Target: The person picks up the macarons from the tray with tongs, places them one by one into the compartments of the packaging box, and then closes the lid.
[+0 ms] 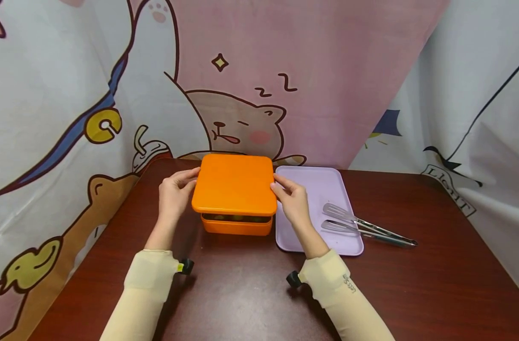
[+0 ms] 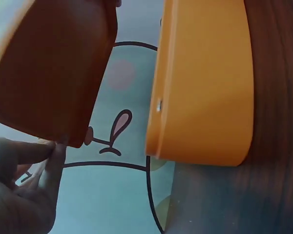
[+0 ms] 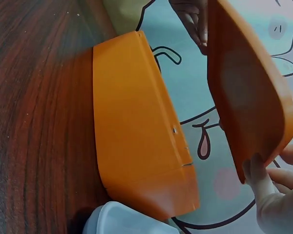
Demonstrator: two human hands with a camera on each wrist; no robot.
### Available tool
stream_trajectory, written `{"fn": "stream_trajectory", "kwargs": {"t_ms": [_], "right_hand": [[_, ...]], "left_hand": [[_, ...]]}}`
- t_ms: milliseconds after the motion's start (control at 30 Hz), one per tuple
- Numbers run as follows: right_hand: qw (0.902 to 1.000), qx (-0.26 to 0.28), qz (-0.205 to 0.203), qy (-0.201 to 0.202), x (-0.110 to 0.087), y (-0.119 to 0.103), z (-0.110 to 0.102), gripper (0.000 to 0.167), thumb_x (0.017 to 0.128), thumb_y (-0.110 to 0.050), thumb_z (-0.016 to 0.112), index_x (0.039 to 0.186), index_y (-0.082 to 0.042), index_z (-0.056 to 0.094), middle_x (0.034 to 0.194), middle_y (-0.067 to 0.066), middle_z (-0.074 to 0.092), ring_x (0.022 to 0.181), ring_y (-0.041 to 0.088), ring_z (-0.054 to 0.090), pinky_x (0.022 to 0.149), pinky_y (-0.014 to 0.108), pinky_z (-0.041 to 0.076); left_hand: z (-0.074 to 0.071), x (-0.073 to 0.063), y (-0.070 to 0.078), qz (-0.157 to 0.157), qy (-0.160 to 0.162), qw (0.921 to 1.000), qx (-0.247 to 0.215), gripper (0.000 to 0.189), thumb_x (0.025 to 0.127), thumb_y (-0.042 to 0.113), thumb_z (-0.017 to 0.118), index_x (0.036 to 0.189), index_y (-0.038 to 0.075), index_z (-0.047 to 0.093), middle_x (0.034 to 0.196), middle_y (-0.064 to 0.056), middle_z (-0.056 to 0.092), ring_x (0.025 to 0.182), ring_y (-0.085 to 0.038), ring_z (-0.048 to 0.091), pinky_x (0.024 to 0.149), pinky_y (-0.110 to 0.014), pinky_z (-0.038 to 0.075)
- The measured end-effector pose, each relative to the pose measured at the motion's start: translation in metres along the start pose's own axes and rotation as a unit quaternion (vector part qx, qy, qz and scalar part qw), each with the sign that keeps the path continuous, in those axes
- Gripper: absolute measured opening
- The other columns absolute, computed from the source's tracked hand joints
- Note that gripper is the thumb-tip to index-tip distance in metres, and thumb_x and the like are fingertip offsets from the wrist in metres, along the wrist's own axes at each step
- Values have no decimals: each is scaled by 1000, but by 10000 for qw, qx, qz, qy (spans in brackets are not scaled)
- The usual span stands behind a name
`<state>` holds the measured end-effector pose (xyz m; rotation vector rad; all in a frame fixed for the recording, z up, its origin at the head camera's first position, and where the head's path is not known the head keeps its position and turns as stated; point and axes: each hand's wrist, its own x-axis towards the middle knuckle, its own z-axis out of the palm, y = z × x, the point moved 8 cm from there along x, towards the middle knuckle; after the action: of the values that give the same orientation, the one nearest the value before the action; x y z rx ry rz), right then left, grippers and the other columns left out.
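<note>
An orange square lid [image 1: 235,184] is held level over an orange box [image 1: 238,228]. Its left edge is pinched by my left hand [image 1: 174,195], its right edge by my right hand [image 1: 294,200]. Both wrist views show a gap between the raised lid [image 2: 53,68] and the box [image 3: 132,117], which sits on the table. Through the front gap a little dark, greenish content shows; the lid hides the rest. In the left wrist view, the thumb and fingertips of the left hand [image 2: 24,180] meet at the lid's corner.
Right of the box lies a lilac tray [image 1: 319,184] on the dark wooden table [image 1: 242,289]. Metal tongs [image 1: 370,226] rest across the tray's right edge, their handle end reaching onto the table. Behind the table hangs a cartoon-printed curtain [image 1: 327,85].
</note>
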<state>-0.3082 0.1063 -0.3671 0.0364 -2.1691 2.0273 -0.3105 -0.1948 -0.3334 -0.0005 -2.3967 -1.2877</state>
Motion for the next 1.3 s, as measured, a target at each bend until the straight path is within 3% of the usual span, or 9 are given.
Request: {"fn": "stream_trajectory", "kwargs": {"t_ms": [100, 200, 233, 300, 400, 667, 900, 1133, 1300], "right_hand": [[9996, -261, 26, -92, 2, 4, 3, 41, 96, -8, 64, 136, 1, 60, 139, 18, 60, 117, 25, 67, 96, 33, 55], [9985, -499, 54, -204, 6, 11, 7, 45, 96, -8, 64, 139, 1, 56, 143, 19, 56, 127, 32, 60, 104, 39, 50], [9980, -587, 63, -235, 7, 13, 8, 46, 96, -7, 64, 140, 1, 55, 144, 19, 55, 129, 33, 58, 105, 39, 49], [9963, -809, 64, -295, 8, 18, 10, 48, 95, -7, 64, 141, 2, 53, 146, 20, 53, 132, 33, 56, 107, 40, 47], [9937, -1062, 60, -353, 9, 24, 12, 50, 95, -5, 64, 142, 4, 52, 144, 22, 54, 132, 34, 56, 108, 42, 47], [9933, -1087, 101, -383, 11, 36, 11, 50, 94, -1, 64, 142, 5, 51, 143, 24, 53, 133, 32, 55, 108, 37, 47], [9814, -1860, 57, -471, 10, 41, 10, 49, 95, -11, 65, 142, 2, 53, 140, 22, 57, 130, 32, 58, 109, 41, 47], [9750, -2146, -91, -562, 7, 40, 12, 50, 96, -12, 65, 142, 2, 52, 139, 22, 58, 128, 33, 59, 109, 43, 46], [9698, -2351, -110, -641, 5, 41, 14, 52, 97, -14, 64, 144, 2, 50, 143, 20, 55, 131, 33, 56, 111, 42, 45]], "left_hand": [[7, 0, -8, -272, -287, 9991, -177, 31, 99, 9, 61, 128, 10, 69, 117, -19, 72, 73, -18, 69, 63, -19, 53], [20, 0, -16, -414, -711, 9963, -228, 36, 101, 18, 57, 136, 9, 63, 121, -23, 70, 67, -15, 65, 58, -17, 51], [25, 0, -19, -460, -861, 9950, -226, 38, 101, 20, 57, 138, 8, 61, 123, -23, 69, 71, -18, 68, 62, -20, 55], [34, -1, -25, -500, -1169, 9918, -129, 43, 102, 22, 58, 142, 7, 57, 133, -21, 64, 94, -24, 73, 77, -30, 61], [45, -3, -33, -544, -1459, 9878, 82, 46, 102, 19, 58, 145, 6, 52, 141, -19, 59, 121, -31, 64, 96, -43, 56], [58, -7, -39, -481, -1685, 9830, 541, 46, 102, 17, 57, 146, 6, 50, 145, -18, 55, 137, -32, 51, 111, -49, 44], [59, -10, -42, -431, -1781, 9801, 761, 46, 102, 20, 56, 146, 6, 51, 147, -19, 53, 138, -35, 49, 113, -52, 41], [58, -15, -45, -260, -1866, 9783, 863, 48, 103, 23, 55, 148, 7, 48, 149, -17, 51, 139, -36, 48, 115, -53, 38], [61, -18, -42, 35, -1873, 9768, 1034, 49, 104, 20, 53, 149, 4, 45, 152, -17, 48, 140, -35, 46, 115, -52, 38]]}}
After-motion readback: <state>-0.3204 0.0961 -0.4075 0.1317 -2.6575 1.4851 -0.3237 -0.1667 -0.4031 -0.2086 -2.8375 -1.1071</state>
